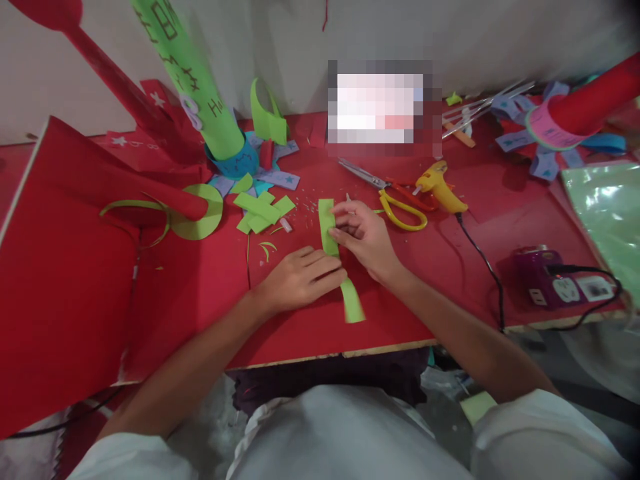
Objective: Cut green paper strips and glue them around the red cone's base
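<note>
A long light-green paper strip (327,223) lies upright in front of me on the red table, its lower end curling up near the table's front edge. My left hand (303,277) lies across the strip's middle, fingers together, with thumb and fingertips closed on it and hiding part of it. Higher up, my right hand (367,240) has its thumb and curled fingers at the strip's right edge. Left of the hands sits a loose pile of short green paper strips (263,212), with thin green offcuts (268,251) below.
Scissors with red and yellow handles (403,210) and a yellow glue gun (440,188) lie at the right. A purple power socket (543,277) stands near the front edge. Decorated green (215,113) and red (600,97) tubes stand behind; a red board (65,267) rises at left.
</note>
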### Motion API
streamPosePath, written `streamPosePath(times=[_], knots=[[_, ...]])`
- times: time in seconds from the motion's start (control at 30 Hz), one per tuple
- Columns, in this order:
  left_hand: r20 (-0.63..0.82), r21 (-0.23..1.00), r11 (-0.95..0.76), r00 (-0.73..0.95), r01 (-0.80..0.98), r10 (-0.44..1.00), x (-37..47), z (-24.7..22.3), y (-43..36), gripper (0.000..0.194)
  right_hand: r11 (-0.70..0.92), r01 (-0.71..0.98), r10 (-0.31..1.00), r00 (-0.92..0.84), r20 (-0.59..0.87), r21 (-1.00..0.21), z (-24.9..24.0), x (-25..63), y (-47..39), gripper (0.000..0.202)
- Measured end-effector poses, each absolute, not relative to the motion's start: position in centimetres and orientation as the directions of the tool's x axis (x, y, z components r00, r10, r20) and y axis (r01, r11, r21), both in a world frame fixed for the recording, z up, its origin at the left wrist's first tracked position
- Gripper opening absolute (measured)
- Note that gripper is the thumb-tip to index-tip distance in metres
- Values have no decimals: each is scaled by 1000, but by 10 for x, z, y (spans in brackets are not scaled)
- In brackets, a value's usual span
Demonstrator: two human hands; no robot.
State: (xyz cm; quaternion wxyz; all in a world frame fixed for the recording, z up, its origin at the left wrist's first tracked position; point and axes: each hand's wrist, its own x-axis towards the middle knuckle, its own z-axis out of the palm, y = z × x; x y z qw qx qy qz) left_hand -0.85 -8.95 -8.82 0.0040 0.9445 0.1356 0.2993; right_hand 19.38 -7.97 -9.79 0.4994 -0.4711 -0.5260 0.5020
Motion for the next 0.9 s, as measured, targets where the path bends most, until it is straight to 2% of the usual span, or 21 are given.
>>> streamPosePath(times=[0.17,0.37,0.53,0.6,0.73,0.9], knots=[[603,75,-964,759,253,246,-5,-84,-92,15,32,40,999,-37,31,-999,-100,191,-82,51],[568,65,-959,780,276,263,-2,-83,-92,19,-27,-19,999,-27,-26,-999,-104,191,-81,44],[572,82,-959,775,273,269,-2,-84,-94,18,-17,-63,1000,-20,-16,-998,-106,190,-81,35],[601,144,-949,737,281,310,-2,-88,-95,14,-16,-72,1000,-13,-15,-997,-108,190,-80,33],[648,348,-895,619,277,444,-2,-94,-98,12,-10,-49,1000,-1,-10,-999,-109,191,-79,31],[566,597,-720,449,355,691,-1,-92,-98,11,48,-27,999,-11,48,-999,-107,191,-81,28]])
